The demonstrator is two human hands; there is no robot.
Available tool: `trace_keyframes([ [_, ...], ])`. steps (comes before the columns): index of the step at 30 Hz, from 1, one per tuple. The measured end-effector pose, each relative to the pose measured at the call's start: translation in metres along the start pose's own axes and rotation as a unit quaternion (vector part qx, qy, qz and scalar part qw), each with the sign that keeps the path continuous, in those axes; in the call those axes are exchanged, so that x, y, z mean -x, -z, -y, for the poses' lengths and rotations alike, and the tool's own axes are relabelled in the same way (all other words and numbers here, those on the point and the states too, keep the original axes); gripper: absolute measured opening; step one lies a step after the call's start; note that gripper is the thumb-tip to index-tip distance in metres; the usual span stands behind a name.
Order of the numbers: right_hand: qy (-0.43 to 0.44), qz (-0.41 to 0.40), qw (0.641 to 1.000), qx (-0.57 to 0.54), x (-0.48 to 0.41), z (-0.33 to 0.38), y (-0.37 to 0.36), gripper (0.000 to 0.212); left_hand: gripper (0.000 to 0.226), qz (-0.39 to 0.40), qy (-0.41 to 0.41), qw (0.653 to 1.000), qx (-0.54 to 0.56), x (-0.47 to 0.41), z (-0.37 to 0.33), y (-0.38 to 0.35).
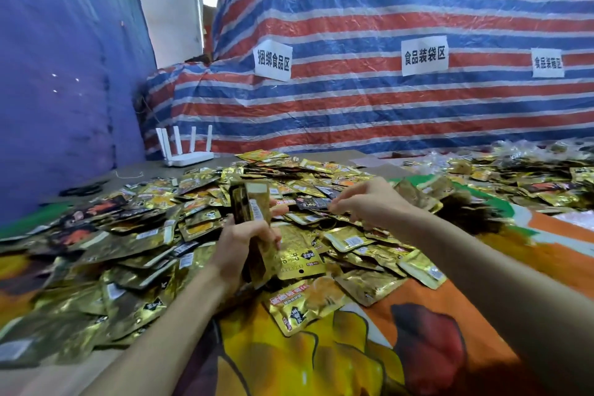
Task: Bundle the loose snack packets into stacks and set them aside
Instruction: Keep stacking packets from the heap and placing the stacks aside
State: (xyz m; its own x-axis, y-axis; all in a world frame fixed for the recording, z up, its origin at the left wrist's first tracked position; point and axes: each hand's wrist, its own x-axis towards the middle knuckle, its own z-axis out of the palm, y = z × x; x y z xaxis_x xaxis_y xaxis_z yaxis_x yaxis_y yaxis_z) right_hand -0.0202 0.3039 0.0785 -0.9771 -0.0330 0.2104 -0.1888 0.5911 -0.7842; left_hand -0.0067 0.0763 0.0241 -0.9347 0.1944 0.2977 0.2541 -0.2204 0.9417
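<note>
**Head view.** The left hand (247, 244) gripped a stack (252, 202) of packets with its fingers curled round the lower half. The stack stood on edge and rose above the grip.

To the right of that grip, level with the stack's top, the right hand (366, 199) hovered over the pile (154, 235) of loose packets. Its fingers curled toward a dark packet (313, 203); whether they pinched anything could not be told.

Loose packets lay under, left of and beyond both hands on a printed cloth (321, 357). Far beyond the grip, a white router (188, 154) stood before a striped tarp (385, 112).

Judged step: gathering, with the stack not yet bound or set aside. The next move probably called for 1 more packet to be lifted and squared against the stack's free face.
</note>
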Motion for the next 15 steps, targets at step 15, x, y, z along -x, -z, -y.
trace_keyframes([
  [15,-0.045,0.170,0.891,-0.420,-0.030,-0.004,-0.084,0.002,0.048,0.029,0.050,0.946,0.320,-0.013,-0.006,0.020],
])
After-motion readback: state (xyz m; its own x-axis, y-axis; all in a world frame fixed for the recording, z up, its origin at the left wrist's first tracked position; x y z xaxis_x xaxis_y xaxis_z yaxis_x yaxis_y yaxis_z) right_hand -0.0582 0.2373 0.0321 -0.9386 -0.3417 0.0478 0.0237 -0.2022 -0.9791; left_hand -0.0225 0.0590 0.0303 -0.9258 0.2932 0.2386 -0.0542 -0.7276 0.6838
